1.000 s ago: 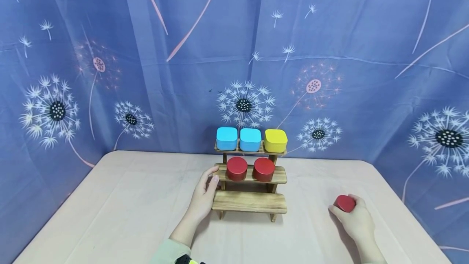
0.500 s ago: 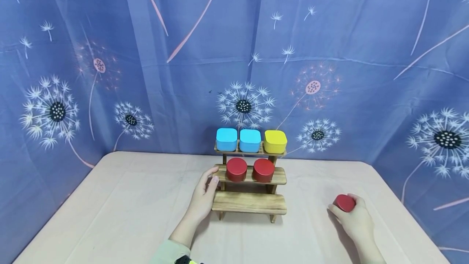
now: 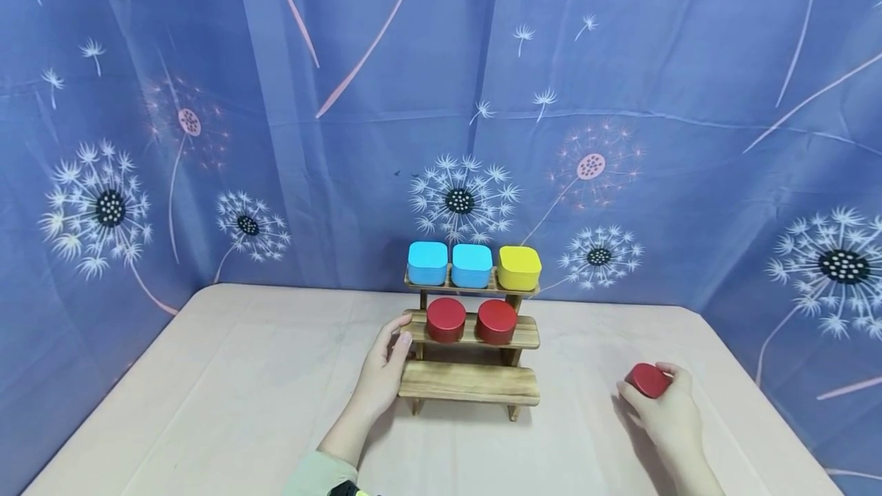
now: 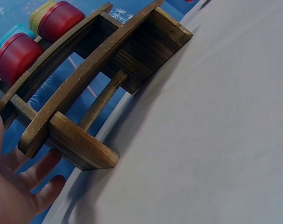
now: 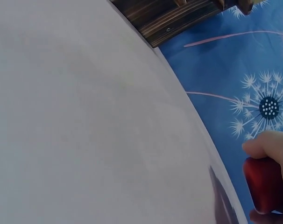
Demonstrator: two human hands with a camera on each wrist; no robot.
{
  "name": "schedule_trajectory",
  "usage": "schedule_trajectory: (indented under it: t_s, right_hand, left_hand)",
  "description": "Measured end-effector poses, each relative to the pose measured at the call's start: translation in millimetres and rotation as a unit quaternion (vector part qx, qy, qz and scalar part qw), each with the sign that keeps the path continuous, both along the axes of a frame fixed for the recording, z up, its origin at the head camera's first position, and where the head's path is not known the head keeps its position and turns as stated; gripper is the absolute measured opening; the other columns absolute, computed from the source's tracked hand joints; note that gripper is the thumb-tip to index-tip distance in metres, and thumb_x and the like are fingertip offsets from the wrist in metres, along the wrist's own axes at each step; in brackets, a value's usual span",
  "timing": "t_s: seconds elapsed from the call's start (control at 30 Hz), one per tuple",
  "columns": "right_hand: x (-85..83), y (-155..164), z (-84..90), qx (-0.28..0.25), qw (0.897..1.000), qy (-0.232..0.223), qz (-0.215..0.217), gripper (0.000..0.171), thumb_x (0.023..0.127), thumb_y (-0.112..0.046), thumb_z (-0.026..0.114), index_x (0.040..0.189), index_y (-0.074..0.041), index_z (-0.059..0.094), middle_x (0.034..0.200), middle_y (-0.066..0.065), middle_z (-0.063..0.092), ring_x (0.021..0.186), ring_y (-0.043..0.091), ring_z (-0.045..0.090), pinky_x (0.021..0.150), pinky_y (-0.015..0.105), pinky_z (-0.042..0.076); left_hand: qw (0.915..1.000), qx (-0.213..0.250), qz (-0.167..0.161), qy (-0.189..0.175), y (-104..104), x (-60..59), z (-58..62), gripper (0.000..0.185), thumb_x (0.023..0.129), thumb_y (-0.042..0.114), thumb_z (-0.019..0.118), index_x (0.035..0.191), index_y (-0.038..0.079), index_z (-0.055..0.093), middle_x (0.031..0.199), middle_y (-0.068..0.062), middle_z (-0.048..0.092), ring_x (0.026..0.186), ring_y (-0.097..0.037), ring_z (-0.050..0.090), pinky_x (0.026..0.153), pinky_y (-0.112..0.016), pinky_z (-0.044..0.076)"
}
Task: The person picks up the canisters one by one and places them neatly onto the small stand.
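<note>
My right hand [image 3: 667,413] has its fingers curled round the small red round tin [image 3: 648,380], which sits on the pale cloth-covered table [image 3: 241,404] at about four o'clock from the three-tier wooden step shelf [image 3: 470,383], well apart from it. I judge the tin light, rigid and smooth-sided, so slippery; I'd hold it across its curved wall, thumb opposite fingers. My left hand [image 3: 381,380], fingers fairly straight, rests against the shelf's nine o'clock end, steadying it. Two matching red tins [image 3: 445,319] stand on the middle tier.
</note>
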State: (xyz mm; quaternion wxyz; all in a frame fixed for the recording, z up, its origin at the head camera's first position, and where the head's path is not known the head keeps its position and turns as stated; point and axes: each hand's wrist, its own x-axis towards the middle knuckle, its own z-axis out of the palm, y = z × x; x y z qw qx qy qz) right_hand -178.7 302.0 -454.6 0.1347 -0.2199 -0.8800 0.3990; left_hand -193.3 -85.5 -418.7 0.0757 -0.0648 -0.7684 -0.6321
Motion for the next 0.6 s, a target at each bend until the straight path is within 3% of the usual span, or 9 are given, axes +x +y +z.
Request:
schedule_trajectory:
  t_s: [0.13, 0.3, 0.43, 0.6]
  right_hand:
    - [0.8, -3, 3.0, -0.012, 1.000, 0.010, 0.001, 0.080, 0.079, -0.022, 0.073, 0.137, 0.001, 0.024, 0.123, 0.034, 0.045, 0.112, 0.046, 0.051, 0.072, 0.035, 0.056]
    - [2.5, -7, 6.8, -0.012, 0.999, 0.031, 0.008, 0.078, 0.080, -0.024, 0.074, 0.138, -0.001, 0.027, 0.126, 0.030, 0.045, 0.113, 0.041, 0.051, 0.062, 0.014, 0.046]
    - [3.8, -11, 8.5, -0.011, 0.998, 0.055, 0.022, 0.075, 0.081, -0.023, 0.074, 0.138, -0.002, 0.030, 0.127, 0.027, 0.045, 0.113, 0.038, 0.050, 0.060, 0.002, 0.037]
    - [4.5, -16, 9.2, 0.014, 0.996, 0.083, 0.041, 0.068, 0.080, -0.021, 0.075, 0.134, -0.004, 0.037, 0.125, 0.021, 0.049, 0.108, 0.029, 0.051, 0.065, -0.003, 0.033]
  left_hand:
    - [1.0000, 0.004, -0.004, -0.003, -2, -9.6, -12.0, 0.038, 0.102, 0.023, 0.041, 0.138, 0.013, 0.043, 0.144, -0.016, 0.043, 0.130, -0.035, 0.042, 0.112, -0.053, 0.029]
    - [1.0000, -0.003, -0.003, 0.002, -5, -21.9, -31.5, 0.039, 0.102, 0.031, 0.040, 0.139, 0.020, 0.043, 0.145, -0.010, 0.043, 0.131, -0.031, 0.042, 0.112, -0.051, 0.030]
    - [0.9999, -0.002, -0.002, 0.012, -6, -22.9, -35.3, 0.040, 0.101, 0.037, 0.041, 0.138, 0.022, 0.044, 0.144, -0.008, 0.044, 0.130, -0.029, 0.044, 0.110, -0.050, 0.033]
    - [1.0000, 0.003, 0.000, 0.009, -5, -22.8, -35.9, 0.040, 0.100, 0.040, 0.042, 0.137, 0.025, 0.045, 0.143, -0.006, 0.045, 0.130, -0.028, 0.044, 0.110, -0.049, 0.033]
